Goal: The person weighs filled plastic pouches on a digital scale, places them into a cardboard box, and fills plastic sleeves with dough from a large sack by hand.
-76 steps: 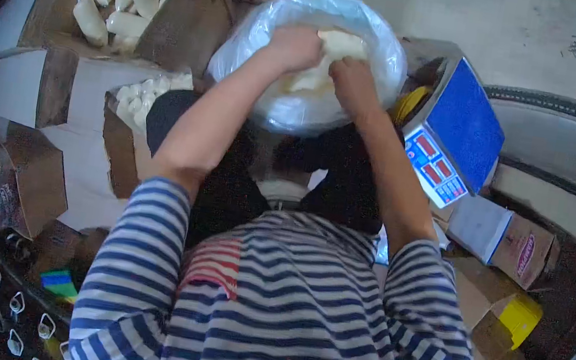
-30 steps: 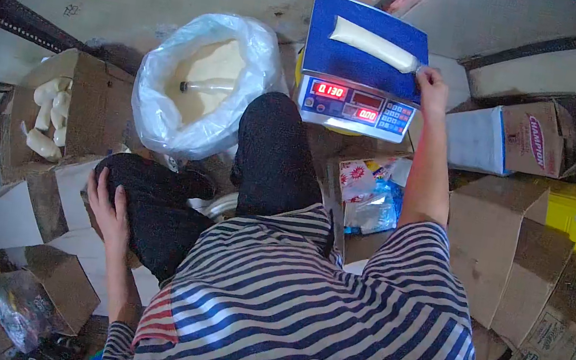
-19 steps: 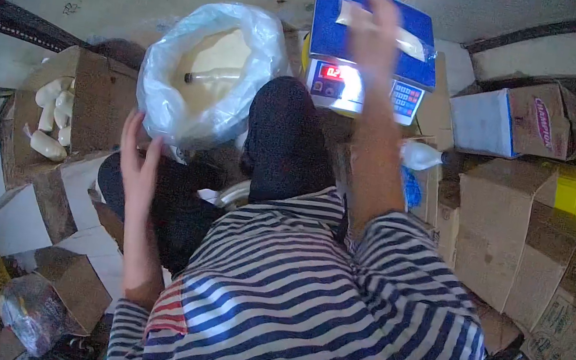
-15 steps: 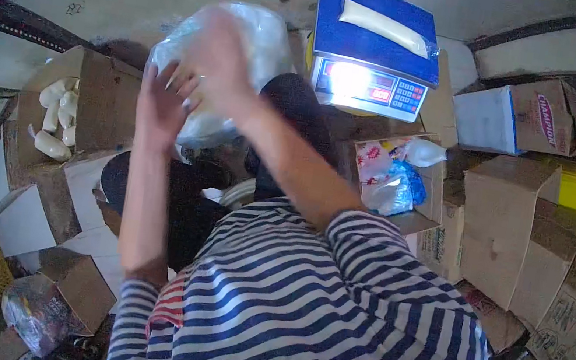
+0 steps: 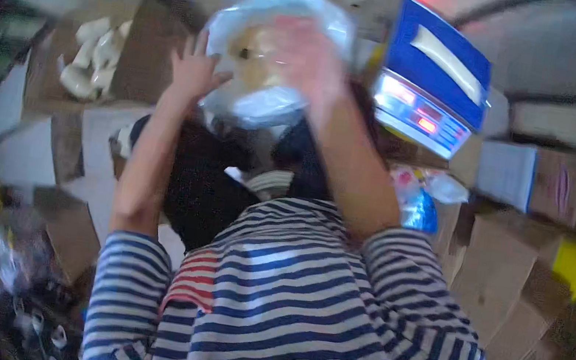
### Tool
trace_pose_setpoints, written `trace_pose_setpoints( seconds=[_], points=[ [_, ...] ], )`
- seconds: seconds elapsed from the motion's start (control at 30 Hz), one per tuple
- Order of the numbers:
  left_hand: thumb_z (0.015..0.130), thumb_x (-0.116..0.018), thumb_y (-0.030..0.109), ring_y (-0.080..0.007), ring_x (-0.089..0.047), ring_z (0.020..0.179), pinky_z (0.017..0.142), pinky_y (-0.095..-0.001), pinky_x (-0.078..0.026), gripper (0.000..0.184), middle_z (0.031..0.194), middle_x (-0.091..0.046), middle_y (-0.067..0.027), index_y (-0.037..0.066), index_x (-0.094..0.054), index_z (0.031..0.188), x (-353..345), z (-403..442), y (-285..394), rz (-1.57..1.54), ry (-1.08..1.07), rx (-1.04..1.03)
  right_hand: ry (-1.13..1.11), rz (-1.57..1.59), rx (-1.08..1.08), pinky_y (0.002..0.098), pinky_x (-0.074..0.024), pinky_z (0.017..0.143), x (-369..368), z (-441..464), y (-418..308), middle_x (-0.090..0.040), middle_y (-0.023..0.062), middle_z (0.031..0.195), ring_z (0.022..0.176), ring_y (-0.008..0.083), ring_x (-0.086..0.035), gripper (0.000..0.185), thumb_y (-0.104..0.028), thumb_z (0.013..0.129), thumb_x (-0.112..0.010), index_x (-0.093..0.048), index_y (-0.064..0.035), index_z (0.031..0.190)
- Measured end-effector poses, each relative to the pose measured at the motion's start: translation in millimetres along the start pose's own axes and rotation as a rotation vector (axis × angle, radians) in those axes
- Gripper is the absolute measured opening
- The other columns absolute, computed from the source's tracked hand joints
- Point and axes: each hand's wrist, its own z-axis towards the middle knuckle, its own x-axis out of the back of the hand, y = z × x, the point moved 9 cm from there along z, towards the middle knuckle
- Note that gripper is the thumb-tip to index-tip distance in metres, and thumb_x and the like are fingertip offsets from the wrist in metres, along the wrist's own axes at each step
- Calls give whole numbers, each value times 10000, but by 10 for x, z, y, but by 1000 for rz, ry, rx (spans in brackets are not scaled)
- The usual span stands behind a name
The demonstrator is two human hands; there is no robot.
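A translucent plastic bag (image 5: 334, 19) stands open in front of my knees, with something tan (image 5: 243, 58) inside that is too blurred to name. My left hand (image 5: 195, 77) is at the bag's left edge, its fingers spread. Over the bag's right part, my right hand (image 5: 309, 60) is smeared by motion, so its fingers cannot be made out. To the right of the bag, a long white filled packet (image 5: 447, 62) lies across the blue plate of a digital weighing scale (image 5: 424, 118), whose display glows.
A cardboard box (image 5: 155, 48) at left holds several white filled packets (image 5: 90, 57). Under the scale, at right, lie a blue plastic wrapper (image 5: 419, 211) and a clear one. More cardboard boxes (image 5: 493, 274) and a yellow container (image 5: 574, 267) stand farther right.
My hands have moved apart; the left now has spread fingers at the bag's edge. The bag's opening and tan contents now show. The whole view has shifted and turned.
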Motion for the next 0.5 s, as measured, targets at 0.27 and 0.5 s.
trace_pose_setpoints(
  seconds=[0.27,0.5],
  points=[
    [787,-603,314,-309,-455,1169,970,-470,-320,332,1209,-540,-85,100,-626,1039,85,-1333,-623,-391,220,-253,32,-1042,215,324,-473,803,259,906,48,-646,133,989,889,265,-620,264,-207,817,-611,-625,-19,1002],
    [819,-497,266,-369,-526,1041,892,-465,-386,290,1134,-566,-166,46,-629,953,-94,-1381,-1053,-670,381,-274,-242,-2040,47,418,-481,788,458,1655,2006,-642,165,981,871,330,-618,241,-123,794,-521,-631,-88,1005]
  ],
)
